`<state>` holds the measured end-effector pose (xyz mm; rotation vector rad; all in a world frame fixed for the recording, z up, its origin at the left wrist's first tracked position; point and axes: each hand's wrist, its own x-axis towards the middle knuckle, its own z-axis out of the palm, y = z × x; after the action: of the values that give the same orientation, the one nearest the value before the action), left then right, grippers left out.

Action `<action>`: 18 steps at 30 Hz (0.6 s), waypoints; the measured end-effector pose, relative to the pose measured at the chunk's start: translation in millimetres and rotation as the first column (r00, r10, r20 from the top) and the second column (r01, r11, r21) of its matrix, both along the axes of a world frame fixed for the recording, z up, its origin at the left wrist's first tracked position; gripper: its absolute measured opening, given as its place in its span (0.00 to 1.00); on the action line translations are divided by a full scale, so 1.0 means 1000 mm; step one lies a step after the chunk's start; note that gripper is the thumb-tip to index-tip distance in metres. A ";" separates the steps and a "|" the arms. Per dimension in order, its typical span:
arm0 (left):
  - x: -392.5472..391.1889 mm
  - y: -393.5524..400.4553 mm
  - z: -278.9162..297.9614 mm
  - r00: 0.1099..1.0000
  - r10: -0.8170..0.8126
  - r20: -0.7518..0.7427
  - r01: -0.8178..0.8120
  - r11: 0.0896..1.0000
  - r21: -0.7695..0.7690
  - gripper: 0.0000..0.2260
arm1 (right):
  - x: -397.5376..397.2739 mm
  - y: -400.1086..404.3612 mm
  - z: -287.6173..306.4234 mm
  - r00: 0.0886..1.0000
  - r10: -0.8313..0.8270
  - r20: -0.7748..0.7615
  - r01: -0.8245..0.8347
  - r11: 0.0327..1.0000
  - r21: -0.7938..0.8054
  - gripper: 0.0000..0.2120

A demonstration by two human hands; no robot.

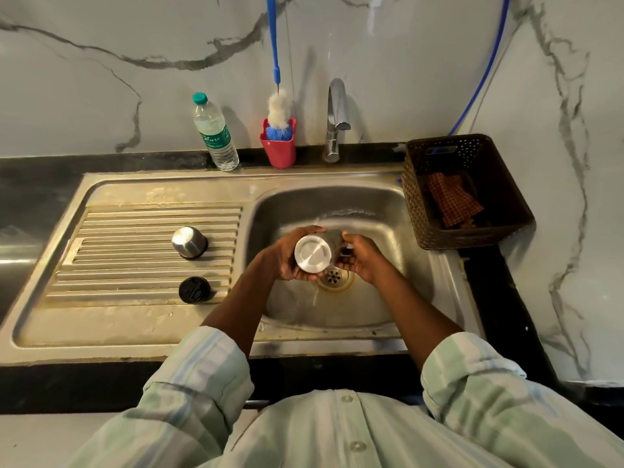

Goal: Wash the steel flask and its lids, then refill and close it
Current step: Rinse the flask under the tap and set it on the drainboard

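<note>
I've got the steel flask (312, 254) lying on its side over the sink basin (381, 204), its round flat base turned up toward me, right above the drain (334, 275). My left hand (287, 256) cups it from the left and underneath, fingers (305, 276) curled round the body near the base, thumb over the top edge. My right hand (361, 256) is at the far end of the flask, fingers wrapped round that end; I cannot tell exactly what they touch there, since the flask's mouth is hidden behind my hand. Water shimmers across the back of the basin and a thin trickle runs below my left hand. Out on the ribbed drainboard (135, 251), well apart from my fingers, the steel lid (189, 242) stands dome up, and nearer me the black inner lid (194, 290) sits flat. Along the back of the surface (37, 177) there's a plastic water bottle (215, 133), a red holder (278, 146) with a bottle brush (278, 109) standing in it, and the tap (336, 119). To the right of the basin a brown basket (506, 184) holds a checked cloth (452, 201).
</note>
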<state>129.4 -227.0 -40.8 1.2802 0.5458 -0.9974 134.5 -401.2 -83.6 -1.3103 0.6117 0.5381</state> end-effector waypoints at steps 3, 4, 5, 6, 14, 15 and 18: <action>0.019 0.000 0.006 0.998 0.026 -0.050 -0.026 1.000 0.009 0.26 | -0.002 -0.001 -0.004 0.946 0.175 0.272 -0.069 0.931 -0.359 0.27; 0.026 -0.001 0.009 0.998 0.015 -0.066 -0.012 0.999 0.040 0.27 | -0.004 -0.001 -0.002 0.896 0.283 0.342 -0.116 0.893 -0.435 0.33; 0.033 -0.001 0.011 0.997 0.003 -0.072 0.002 0.997 0.074 0.28 | -0.007 0.002 0.003 0.837 0.368 0.406 -0.155 0.869 -0.469 0.37; 0.040 -0.003 0.013 0.997 -0.020 -0.079 0.028 0.994 0.109 0.29 | -0.008 0.006 0.009 0.790 0.414 0.453 -0.179 0.862 -0.475 0.39; 0.092 -0.019 0.041 0.906 -0.399 0.139 0.258 0.782 0.567 0.17 | 0.023 0.004 0.041 0.862 0.273 0.426 -0.043 0.879 -0.475 0.38; 0.102 -0.022 0.042 0.886 -0.395 0.245 0.147 0.738 0.659 0.14 | 0.028 0.002 0.045 0.872 0.273 0.406 -0.046 0.872 -0.486 0.36; 0.143 -0.027 0.034 0.749 -0.196 0.633 -0.262 0.790 0.555 0.10 | 0.047 -0.002 0.049 0.899 0.258 0.355 -0.037 0.851 -0.524 0.33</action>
<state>272.0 -254.3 -7.0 2.0903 0.3222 -0.2332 181.8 -402.7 -34.2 -1.9257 0.2958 0.2065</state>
